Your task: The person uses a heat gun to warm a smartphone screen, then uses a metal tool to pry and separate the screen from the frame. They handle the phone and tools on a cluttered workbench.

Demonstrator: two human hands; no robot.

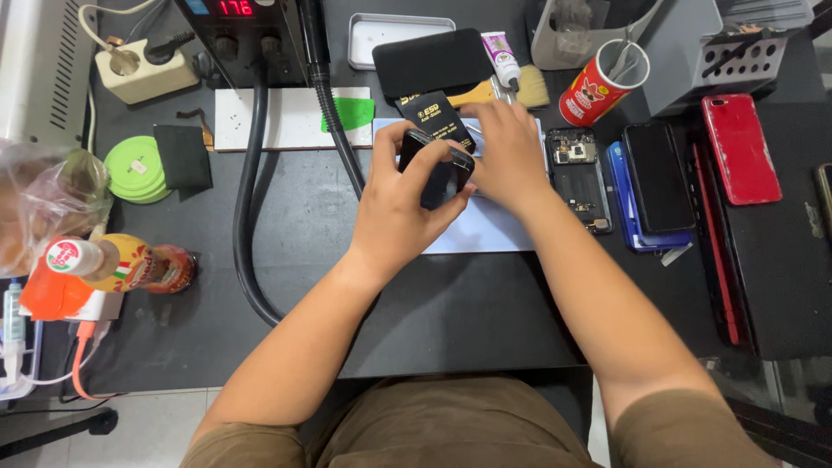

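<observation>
My left hand (394, 212) grips a small black phone (442, 178) by its edges, held above a pale work sheet (485, 234) on the dark bench. My right hand (511, 156) lies just right of the phone, fingers reaching toward a black packet (438, 117) behind it; whether it holds anything is hidden. An opened phone body (579, 178) with bare insides lies right of my right hand.
A thick black hose (247, 208) curves down from a station with a red display (236, 9). Several phones lie right: a dark one on blue ones (657, 178), a red one (741, 147). Red cup (596, 87), brush (507, 91), green discs (137, 169), bottle (113, 264).
</observation>
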